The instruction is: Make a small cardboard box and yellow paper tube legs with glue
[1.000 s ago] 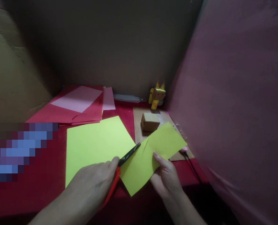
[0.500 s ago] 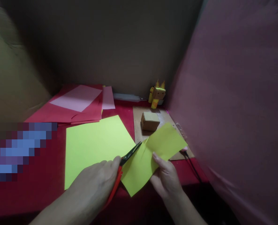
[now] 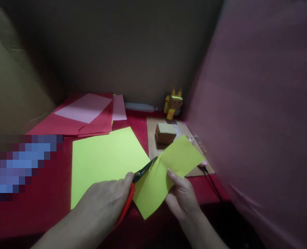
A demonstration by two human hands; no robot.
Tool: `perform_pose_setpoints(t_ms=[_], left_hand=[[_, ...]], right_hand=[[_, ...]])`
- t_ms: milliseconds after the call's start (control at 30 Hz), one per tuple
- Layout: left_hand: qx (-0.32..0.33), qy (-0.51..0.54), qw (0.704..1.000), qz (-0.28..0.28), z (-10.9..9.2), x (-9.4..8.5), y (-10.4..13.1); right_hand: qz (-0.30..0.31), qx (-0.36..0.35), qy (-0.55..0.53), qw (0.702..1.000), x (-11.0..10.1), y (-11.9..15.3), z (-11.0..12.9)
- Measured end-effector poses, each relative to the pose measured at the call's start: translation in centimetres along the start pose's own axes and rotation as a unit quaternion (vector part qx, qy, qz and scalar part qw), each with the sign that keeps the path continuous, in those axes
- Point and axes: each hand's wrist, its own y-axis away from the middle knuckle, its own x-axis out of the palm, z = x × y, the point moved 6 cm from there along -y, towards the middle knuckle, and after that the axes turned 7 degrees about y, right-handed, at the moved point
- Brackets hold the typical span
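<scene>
The yellow-green piece (image 3: 166,169) lies between the hands: the right (image 3: 183,193) pinches its near edge, while the left (image 3: 105,199) grips red-handled scissors (image 3: 136,183), blades against its left side.

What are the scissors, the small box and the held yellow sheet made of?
Scissors: likely glossy plastic grips, since bright red; blades probably metal, dark with a sheen.
Small box: looks like matte cardboard, plain brown.
Held yellow sheet: seemingly matte paper or thin card; it bends in the hands.
</scene>
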Motion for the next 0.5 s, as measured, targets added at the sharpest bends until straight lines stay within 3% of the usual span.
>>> perform_pose_setpoints(t_ms=[133,500], left_hand=[[-0.011,-0.029,0.999,0.030,0.15,0.49,0.10],[-0.007,-0.012,1.000,0.020,-0.39,0.11,-0.14]], right_hand=[[0.000,0.004,-0.003,1.000,0.09,0.02,-0.07],[0.015,0.019,0.013,1.000,0.10,0.41,-0.70]])
